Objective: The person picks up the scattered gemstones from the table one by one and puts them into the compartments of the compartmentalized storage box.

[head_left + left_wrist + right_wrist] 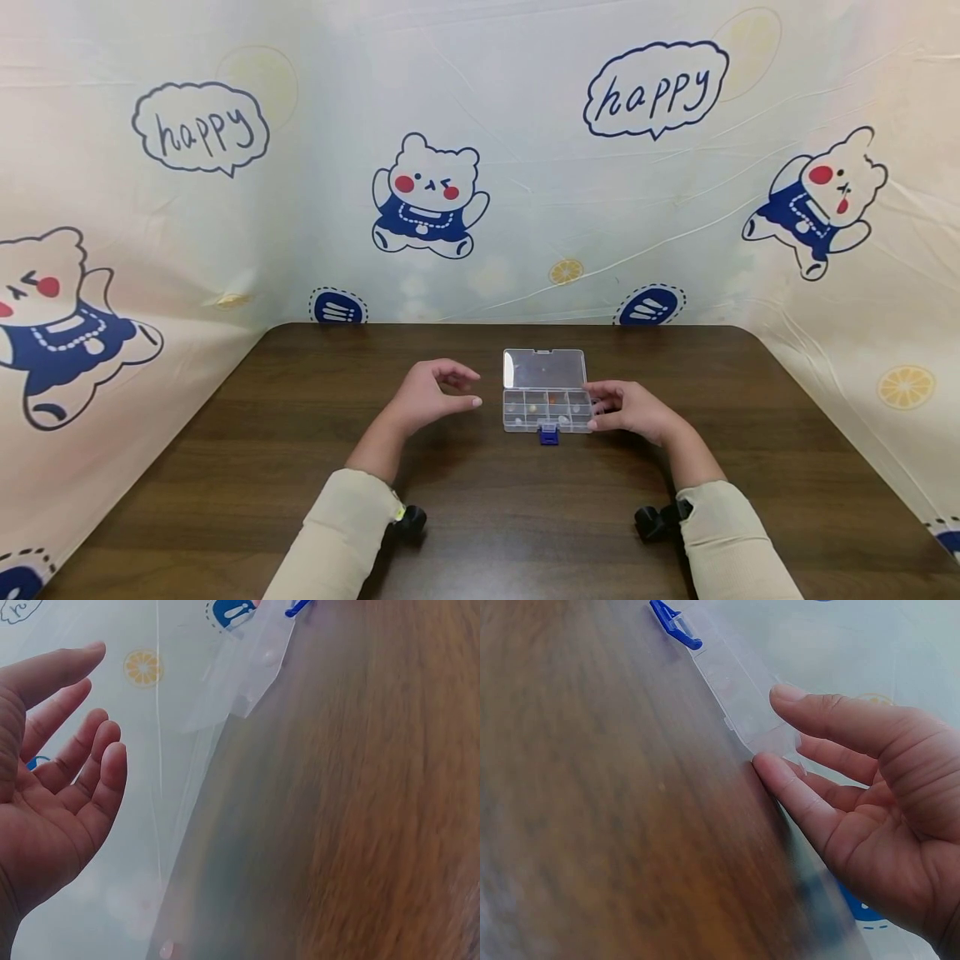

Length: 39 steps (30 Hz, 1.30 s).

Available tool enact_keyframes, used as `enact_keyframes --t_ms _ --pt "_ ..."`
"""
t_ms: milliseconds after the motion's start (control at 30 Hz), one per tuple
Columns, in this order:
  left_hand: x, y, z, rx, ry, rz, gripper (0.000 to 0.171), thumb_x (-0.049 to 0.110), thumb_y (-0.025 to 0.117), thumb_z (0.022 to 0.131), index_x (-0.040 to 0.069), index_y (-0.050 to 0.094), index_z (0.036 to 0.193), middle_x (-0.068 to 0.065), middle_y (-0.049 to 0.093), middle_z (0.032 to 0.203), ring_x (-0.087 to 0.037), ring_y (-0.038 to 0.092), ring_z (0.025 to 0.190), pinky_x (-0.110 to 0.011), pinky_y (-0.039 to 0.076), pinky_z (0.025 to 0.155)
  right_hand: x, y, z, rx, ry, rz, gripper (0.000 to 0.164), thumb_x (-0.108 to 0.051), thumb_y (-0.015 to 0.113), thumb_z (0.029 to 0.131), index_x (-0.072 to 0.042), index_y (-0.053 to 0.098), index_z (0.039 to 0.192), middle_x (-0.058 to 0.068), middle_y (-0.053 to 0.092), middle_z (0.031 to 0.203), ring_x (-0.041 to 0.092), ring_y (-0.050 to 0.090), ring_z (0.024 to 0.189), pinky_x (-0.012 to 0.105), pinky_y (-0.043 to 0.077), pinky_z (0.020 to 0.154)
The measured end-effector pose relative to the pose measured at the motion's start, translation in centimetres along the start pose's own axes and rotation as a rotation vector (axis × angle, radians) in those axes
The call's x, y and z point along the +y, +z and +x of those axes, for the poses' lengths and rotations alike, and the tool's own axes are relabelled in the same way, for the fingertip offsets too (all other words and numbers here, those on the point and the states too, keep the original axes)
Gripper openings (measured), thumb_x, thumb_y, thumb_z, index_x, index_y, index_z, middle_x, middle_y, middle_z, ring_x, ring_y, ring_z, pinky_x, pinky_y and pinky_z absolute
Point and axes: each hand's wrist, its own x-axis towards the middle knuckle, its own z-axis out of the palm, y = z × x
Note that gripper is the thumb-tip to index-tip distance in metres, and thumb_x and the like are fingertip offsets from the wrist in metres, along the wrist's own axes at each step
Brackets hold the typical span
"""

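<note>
A clear plastic compartment box [514,427] stands on the brown table, its transparent lid [543,369] swung up at the back. A blue latch [549,436] sits at its front edge, and the cells hold several small bits, among them a yellowish one [533,408] and an orange one [552,402]. With thumb and fingers, my right hand [633,410] holds the box's right end; the right wrist view shows a fingertip [769,761] at its lower corner. To the left of the box, my left hand [431,393] hovers with relaxed, spread fingers, touching nothing.
The wooden table [480,517] spreads around the box. Behind and beside it hangs a pale cloth [525,183] printed with bears and the word happy. Black wrist mounts [411,523] stick out from both beige sleeves [330,533].
</note>
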Motion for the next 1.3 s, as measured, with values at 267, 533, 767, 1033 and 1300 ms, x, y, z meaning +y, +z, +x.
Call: enact_keyframes --t_ms 267,533,767,1033,1300 --pt "-0.5 -1.2 -0.5 0.02 -0.024 0.006 0.031 0.019 0.085 0.077 0.014 0.073 0.105 -0.004 0.068 0.105 -0.022 0.062 0.099 -0.038 0.052 0.082 0.1 0.0 0.1 -0.005 -0.016 -0.004 0.071 -0.008 0.081 0.079 0.008 0.046 0.139 0.025 0.057 0.125 0.029 0.059 0.102 0.027 0.053 0.079" --pt "-1.0 -2.3 -1.1 0.029 -0.04 0.025 0.031 0.018 0.084 0.077 0.014 0.073 0.106 -0.013 0.067 0.109 -0.024 0.061 0.099 -0.038 0.053 0.08 0.0 0.0 0.0 0.001 -0.002 -0.005 0.071 -0.01 0.081 0.08 0.006 0.047 0.139 0.023 0.058 0.125 0.027 0.059 0.101 0.027 0.053 0.08" --pt "-1.7 -3.3 -1.6 0.032 -0.064 0.003 0.031 0.018 0.084 0.078 0.014 0.073 0.107 -0.016 0.066 0.111 -0.024 0.059 0.101 -0.038 0.052 0.079 0.1 0.0 0.1 -0.002 0.0 -0.005 0.071 -0.01 0.081 0.079 0.006 0.047 0.139 0.023 0.059 0.124 0.027 0.059 0.101 0.028 0.053 0.08" --pt "-2.8 -4.2 -1.7 0.048 -0.095 0.008 0.035 0.025 0.084 0.077 0.015 0.073 0.109 -0.015 0.064 0.116 -0.023 0.059 0.103 -0.041 0.051 0.083 0.0 -0.1 -0.1 0.002 0.003 0.0 0.071 -0.011 0.081 0.08 0.005 0.047 0.139 0.022 0.059 0.124 0.027 0.059 0.101 0.029 0.053 0.081" --pt "-3.7 -5.3 -1.9 0.07 -0.116 0.016 0.036 0.023 0.084 0.078 0.014 0.072 0.11 -0.015 0.065 0.115 -0.024 0.059 0.103 -0.041 0.05 0.085 0.1 0.0 0.1 0.006 0.005 -0.008 0.07 -0.01 0.081 0.08 0.005 0.047 0.139 0.022 0.059 0.124 0.027 0.059 0.101 0.029 0.053 0.081"
